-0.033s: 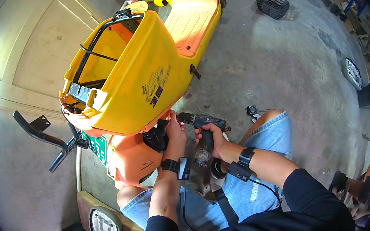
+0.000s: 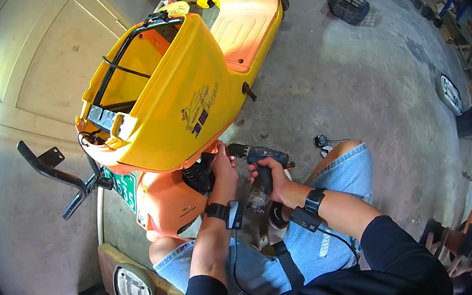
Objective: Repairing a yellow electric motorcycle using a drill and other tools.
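A black cordless drill is gripped by its handle in my right hand, its chuck pointing left at the scooter. My left hand is raised in front of the chuck, fingers closed against the underside of the yellow body panel; whatever they pinch is hidden. Beside that hand sits a black rubbery part, above the orange rear fender. The electric scooter's body is open on top, showing a black tube frame and cables.
A black bracket bar juts out at the scooter's left, near a green plate. On the concrete floor lie a black crate and a small black part with a cable. A grey-white seat base leans at lower left.
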The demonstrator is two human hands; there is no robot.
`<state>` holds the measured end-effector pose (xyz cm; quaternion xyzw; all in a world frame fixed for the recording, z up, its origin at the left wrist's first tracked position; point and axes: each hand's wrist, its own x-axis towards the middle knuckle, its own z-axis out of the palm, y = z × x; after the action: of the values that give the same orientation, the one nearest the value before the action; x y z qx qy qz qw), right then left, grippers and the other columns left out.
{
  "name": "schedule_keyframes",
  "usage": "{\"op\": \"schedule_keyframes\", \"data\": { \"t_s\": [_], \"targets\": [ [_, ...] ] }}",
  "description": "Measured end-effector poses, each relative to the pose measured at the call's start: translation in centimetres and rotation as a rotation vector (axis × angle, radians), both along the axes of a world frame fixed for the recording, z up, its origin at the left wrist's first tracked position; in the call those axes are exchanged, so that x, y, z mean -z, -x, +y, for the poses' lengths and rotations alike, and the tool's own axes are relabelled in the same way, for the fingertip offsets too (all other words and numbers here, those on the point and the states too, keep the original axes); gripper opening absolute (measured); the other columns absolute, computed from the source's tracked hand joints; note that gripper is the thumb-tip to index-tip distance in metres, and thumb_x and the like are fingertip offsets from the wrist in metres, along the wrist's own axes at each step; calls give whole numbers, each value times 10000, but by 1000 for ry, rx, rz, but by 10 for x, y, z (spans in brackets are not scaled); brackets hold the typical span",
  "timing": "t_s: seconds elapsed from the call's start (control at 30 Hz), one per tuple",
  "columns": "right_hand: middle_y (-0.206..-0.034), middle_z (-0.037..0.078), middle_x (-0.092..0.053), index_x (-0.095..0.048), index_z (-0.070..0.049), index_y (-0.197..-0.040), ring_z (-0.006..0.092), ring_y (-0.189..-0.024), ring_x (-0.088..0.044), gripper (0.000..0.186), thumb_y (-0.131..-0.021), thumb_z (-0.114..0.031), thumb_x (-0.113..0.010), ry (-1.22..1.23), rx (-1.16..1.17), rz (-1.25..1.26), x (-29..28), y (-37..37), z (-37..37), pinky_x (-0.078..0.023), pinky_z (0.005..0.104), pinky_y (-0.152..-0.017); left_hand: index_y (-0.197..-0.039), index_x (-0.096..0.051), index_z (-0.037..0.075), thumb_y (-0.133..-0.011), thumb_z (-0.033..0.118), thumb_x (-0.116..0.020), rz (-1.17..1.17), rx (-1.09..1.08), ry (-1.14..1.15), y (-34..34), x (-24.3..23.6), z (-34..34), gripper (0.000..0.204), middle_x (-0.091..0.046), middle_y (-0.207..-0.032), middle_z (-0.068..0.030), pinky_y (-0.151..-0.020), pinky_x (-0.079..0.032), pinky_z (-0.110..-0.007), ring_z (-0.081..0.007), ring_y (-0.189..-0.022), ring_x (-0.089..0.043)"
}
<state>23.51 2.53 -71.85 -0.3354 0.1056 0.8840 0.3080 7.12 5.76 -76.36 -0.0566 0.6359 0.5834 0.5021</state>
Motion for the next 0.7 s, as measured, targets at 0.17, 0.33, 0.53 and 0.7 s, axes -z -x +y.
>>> {"op": "schedule_keyframes", "data": {
  "t_s": [0.17,0.33,0.53,0.7],
  "targets": [
    [-825,46,-632,-590,-41,-911,168,-683,-600,199,-861,-231,-560,-39,-12,-31,-1,1,1,-541,330,-704,-968,-678,50,-941,399,-665,-7,-4,23,-1,0,0,350,-505,-729,21,-441,-315,-221,-77,-557,-435],
    [-816,51,-630,-599,-41,-889,176,-683,-601,203,-860,-239,-562,17,-41,-38,-4,-1,1,-538,333,-703,-949,-675,70,-952,366,-653,-51,-24,-9,2,8,-1,296,-566,-773,18,-459,-317,-215,-76,-568,-429],
    [-814,47,-630,-598,-44,-892,172,-684,-601,195,-862,-232,-557,9,-14,-29,-4,0,1,-539,332,-704,-931,-638,128,-942,295,-615,-168,-12,-136,5,11,-1,169,-670,-895,16,-469,-294,-200,-62,-572,-430],
    [-843,58,-642,-597,-27,-936,159,-685,-603,215,-863,-226,-561,-21,-32,-30,-2,-1,0,-548,332,-700,-977,-648,124,-917,300,-630,-104,19,-57,2,2,-1,187,-711,-942,9,-484,-315,-207,-50,-575,-430]
  ]
}}
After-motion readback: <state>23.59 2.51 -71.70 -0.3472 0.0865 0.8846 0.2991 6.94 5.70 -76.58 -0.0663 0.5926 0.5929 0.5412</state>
